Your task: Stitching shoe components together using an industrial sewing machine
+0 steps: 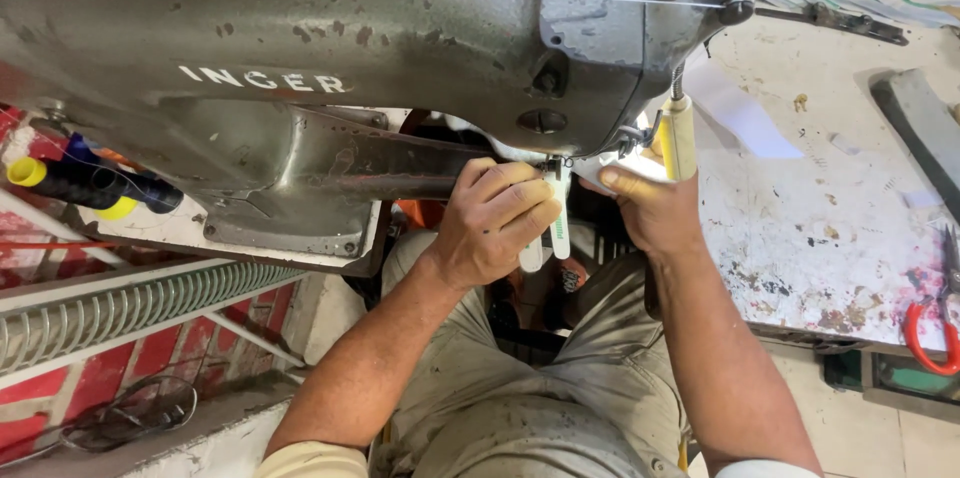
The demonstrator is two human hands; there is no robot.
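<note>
Two hands, both at the needle end of one grey cast-iron sewing machine (330, 48). Left hand (492, 223): fingers (515, 200) curled tight round a white strip (558, 223) w/ green print. One strip only; long axis near vertical, upper end at the needle area just above the fingers, lower end hanging below the knuckles toward the lap. Right hand (655, 208): fingers closed, pinching white material (625, 170) just R of the left fingers, under the machine head; exact grip partly hidden by glare. One cream-handled tool (680, 138) stands upright right behind the right fingers, touching or not — can't tell. Far L of the left fingers: 2 thread spools (95, 188), dark w/ yellow ends, lying on their sides. Far R of the right fingers, on stained white worktop (800, 228): 1 pair red-handled scissors (935, 323), at the frame edge.
</note>
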